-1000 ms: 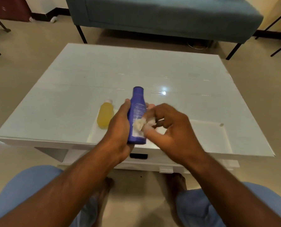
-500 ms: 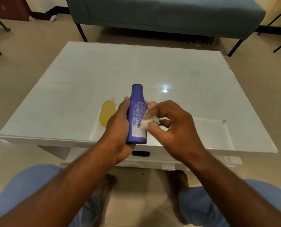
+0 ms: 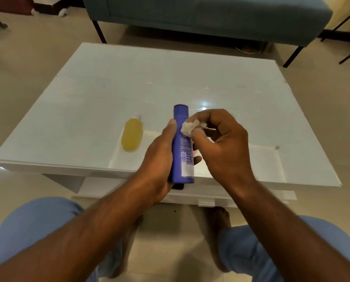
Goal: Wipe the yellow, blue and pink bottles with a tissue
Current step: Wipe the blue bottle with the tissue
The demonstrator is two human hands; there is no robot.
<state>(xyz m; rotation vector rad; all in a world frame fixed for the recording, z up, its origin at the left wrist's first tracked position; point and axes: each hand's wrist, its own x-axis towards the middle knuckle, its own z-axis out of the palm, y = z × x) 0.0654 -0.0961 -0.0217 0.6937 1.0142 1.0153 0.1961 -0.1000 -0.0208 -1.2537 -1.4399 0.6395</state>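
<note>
My left hand (image 3: 159,159) wraps the tall blue plastic bottle (image 3: 181,147), upright, held over the near edge of the white glossy surface (image 3: 190,78). My right hand (image 3: 221,143) pinches a crumpled white tissue (image 3: 190,127) against the bottle's upper side, fingers curled shut on it. Small yellow plastic bottle (image 3: 132,136) lies on the surface just left, apart from my hands. Far half of the surface is open; teal sofa (image 3: 200,15) beyond it.

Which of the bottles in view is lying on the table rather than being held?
The yellow bottle: it lies on its side on the white table, untouched. The blue bottle is upright in the left hand.
</note>
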